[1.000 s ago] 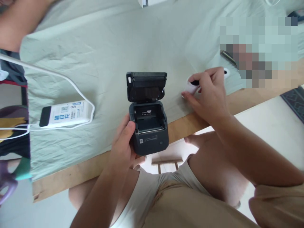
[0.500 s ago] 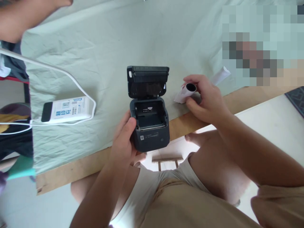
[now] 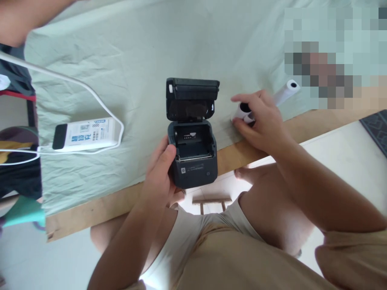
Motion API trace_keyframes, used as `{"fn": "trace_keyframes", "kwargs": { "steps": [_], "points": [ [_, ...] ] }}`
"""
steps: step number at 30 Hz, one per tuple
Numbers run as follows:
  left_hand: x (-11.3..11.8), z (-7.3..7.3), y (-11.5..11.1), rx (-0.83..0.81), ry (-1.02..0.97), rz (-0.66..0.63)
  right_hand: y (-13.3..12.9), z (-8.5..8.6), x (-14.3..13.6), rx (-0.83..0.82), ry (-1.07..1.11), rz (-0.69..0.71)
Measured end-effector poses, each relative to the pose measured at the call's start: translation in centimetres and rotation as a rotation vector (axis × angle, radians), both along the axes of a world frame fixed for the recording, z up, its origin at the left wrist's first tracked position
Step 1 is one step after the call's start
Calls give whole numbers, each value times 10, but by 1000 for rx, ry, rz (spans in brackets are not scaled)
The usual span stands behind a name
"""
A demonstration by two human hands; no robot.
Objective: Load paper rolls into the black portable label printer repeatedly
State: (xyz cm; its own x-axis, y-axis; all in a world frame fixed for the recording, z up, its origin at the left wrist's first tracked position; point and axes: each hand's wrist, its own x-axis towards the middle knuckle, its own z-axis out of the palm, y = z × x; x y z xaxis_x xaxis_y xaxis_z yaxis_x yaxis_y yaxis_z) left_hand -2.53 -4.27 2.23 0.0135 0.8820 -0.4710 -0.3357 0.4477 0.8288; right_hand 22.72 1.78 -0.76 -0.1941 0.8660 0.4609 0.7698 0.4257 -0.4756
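My left hand is closed round the left side of a dark label printer, held over the table's front edge. The printer's lid stands raised, and its compartment shows no roll inside. To the right, my right hand has its thumb and fingers round a white paper roll with a dark core opening, low over the cloth. The index finger reaches out over the top of the roll. Another white roll lies just beyond that hand.
A white power bank with a white cable lies on the pale green cloth at left. A person's arm reaches in at upper left. The wooden table edge runs along the front.
The roll at my right hand has turned, and my fingers have shifted over it. The roll beyond now shows its end hole. The printer appears slightly higher and further right in view.
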Motion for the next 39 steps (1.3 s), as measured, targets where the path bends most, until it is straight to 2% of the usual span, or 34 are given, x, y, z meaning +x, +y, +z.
{"fn": "trace_keyframes", "kwargs": {
  "steps": [5, 8, 13, 17, 20, 22, 26, 29, 32, 36, 37, 39],
  "points": [
    [2, -1, 0, 27, 24, 26, -21, 29, -21, 84, 278, 97],
    [4, 1, -2, 58, 38, 12, -33, 41, -46, 121, 277, 248],
    [2, -2, -3, 136, 32, -19, -24, 32, -70, 184, 28, 258],
    [-2, -11, -2, 206, 9, -79, -17, 28, -68, 214, 7, 294],
    [-3, -15, -1, 219, 17, -56, -21, 33, -66, 258, 21, 326],
    [-4, -17, -1, 216, 15, -30, -27, 35, -66, 281, 35, 399],
    [-9, -20, -2, 264, 2, -99, -35, 30, -66, 227, 8, 544],
    [-10, -19, -4, 295, 69, -123, -36, 27, -64, 201, 62, 583],
    [-7, -13, -5, 261, 138, -95, -33, 27, -60, 216, 220, 505],
    [-2, -4, -6, 175, 153, -71, -24, 23, -55, 159, 353, 197],
    [-2, -3, -6, 186, 147, -77, -21, 20, -54, 104, 359, 169],
    [-1, -2, -6, 218, 130, -85, -17, 14, -52, -24, 394, 203]
  ]
}}
